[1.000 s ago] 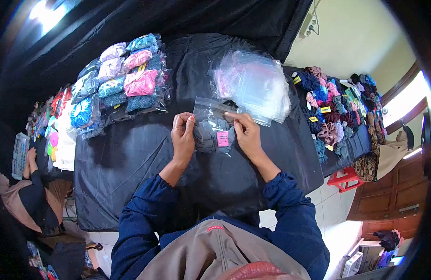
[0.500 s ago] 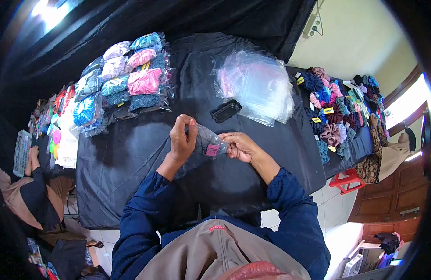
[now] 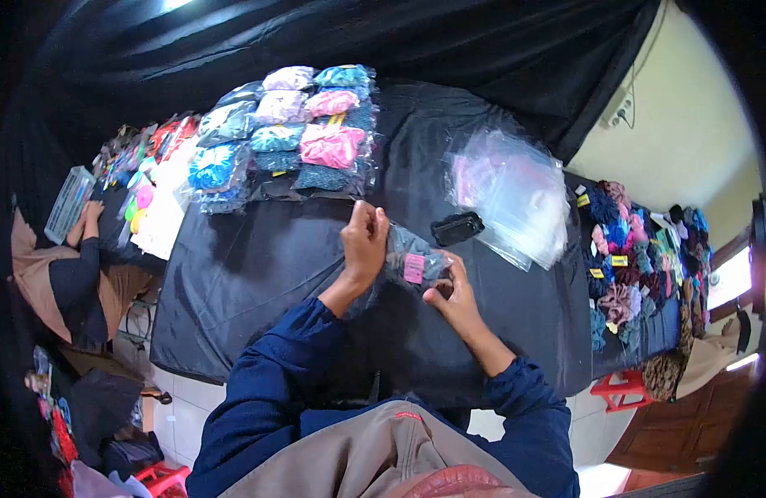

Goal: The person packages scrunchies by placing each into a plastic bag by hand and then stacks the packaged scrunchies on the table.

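A clear plastic bag with a grey scrunchie (image 3: pixel 414 256) and a pink label hangs between my two hands above the black-covered table (image 3: pixel 258 274). The fingers of my left hand (image 3: pixel 364 249) are pinched on the bag's left end. My right hand (image 3: pixel 456 295) is at its right end, with thumb and fingers curved around the edge of the bag. Just beyond the bag lies a small black object (image 3: pixel 457 228). Bagged scrunchies (image 3: pixel 333 145) in several colours stand in rows beyond my left hand. To the right is a pile of empty clear bags (image 3: pixel 520 195).
Loose scrunchies (image 3: pixel 619 257) with yellow tags cover a table at the right, near a red stool (image 3: pixel 622 392). At the left, a person (image 3: pixel 75 282) sits by a table holding colourful items and a grey basket (image 3: pixel 70 205).
My view has turned, so the table contents appear shifted right. The bag was first upright and flat, then tilted and gathered. My right hand has loosened from a pinch to a wider curve.
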{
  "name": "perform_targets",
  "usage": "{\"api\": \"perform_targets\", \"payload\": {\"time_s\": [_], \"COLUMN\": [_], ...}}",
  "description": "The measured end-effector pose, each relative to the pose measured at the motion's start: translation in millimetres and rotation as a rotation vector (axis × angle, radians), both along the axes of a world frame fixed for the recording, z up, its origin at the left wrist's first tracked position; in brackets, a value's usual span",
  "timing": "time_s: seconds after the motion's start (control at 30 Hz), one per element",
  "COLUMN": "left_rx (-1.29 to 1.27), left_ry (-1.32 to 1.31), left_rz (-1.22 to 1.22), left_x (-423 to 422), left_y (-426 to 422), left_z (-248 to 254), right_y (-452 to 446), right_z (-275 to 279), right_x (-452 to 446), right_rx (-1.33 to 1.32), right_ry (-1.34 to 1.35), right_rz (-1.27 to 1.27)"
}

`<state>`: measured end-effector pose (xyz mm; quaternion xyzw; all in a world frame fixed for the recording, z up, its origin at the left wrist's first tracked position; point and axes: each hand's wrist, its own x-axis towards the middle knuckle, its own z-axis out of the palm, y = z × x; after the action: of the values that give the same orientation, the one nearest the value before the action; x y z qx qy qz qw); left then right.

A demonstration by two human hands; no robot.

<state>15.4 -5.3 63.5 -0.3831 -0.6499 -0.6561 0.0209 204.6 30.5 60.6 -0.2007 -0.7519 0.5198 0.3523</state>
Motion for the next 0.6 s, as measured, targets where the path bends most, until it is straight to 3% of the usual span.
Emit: {"api": "perform_targets", "payload": {"time_s": [0.03, 0.1, 0.3, 0.4, 0.6], "left_rx": [-0.027, -0.005, 0.092, 0.253, 0.314], "left_ry": [-0.033, -0.099, -0.283, -0.696, -0.721], "left_rz": [-0.007, -0.029, -0.2, -0.479, -0.388], "left_x": [2.2, 3.3, -5.0, -12.4, -38.7], "left_y": [-0.9, 3.6, 13.9, 12.2, 18.5], "left_z": [1.0, -7.0, -26.8, -21.7, -51.5], "right_y": [-4.2, -9.5, 11.7, 32.9, 58.2], "right_z": [-6.9, -15.6, -8.1, 7.1, 60.4], "right_x": [-0.8, -7.0, -14.7, -22.0, -53.9], "right_rx": [0.006, -0.306, -0.319, -0.312, -0.431], "right_ry": [0.002, 0.082, 0.293, 0.335, 0.489], "right_rz": [0.014, -0.026, -0.196, -0.346, -0.303]}}
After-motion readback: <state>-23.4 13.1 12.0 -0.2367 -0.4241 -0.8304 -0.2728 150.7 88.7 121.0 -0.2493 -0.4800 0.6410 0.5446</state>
